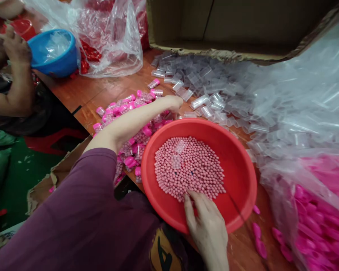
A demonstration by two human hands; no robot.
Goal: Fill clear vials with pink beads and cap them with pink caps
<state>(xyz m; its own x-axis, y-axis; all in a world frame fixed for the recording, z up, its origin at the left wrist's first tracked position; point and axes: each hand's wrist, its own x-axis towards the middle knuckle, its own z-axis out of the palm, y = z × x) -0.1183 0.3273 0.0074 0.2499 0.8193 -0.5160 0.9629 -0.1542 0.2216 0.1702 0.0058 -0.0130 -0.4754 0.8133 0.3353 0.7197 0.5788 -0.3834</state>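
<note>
Right grip (206, 226) at the near rim of a red plastic basin (231, 165), fingers (190, 196) loosely bunched, tips touching the near edge of a heap of small pink beads (189, 165); whether any bead is pinched cannot be told. The heap, roughly round with no long axis, lies straight ahead of this grip, and the right grip is nearer to it than the left. Two clear empty vials (180, 147) lie tilted on the beads. Left grip (173, 102), beyond the basin at the end of a purple sleeve (73, 195), rests over pink-capped filled vials (131, 162), just beside loose clear vials (192, 81); its fingers are turned away, so its hold is unclear. To the right, pink caps (310, 229) in a clear bag (274, 195) on the wooden bench (107, 94). Far left, a co-worker's hand (15, 49) by a blue bowl (53, 52). Farthest, a cardboard box (228, 22).
</note>
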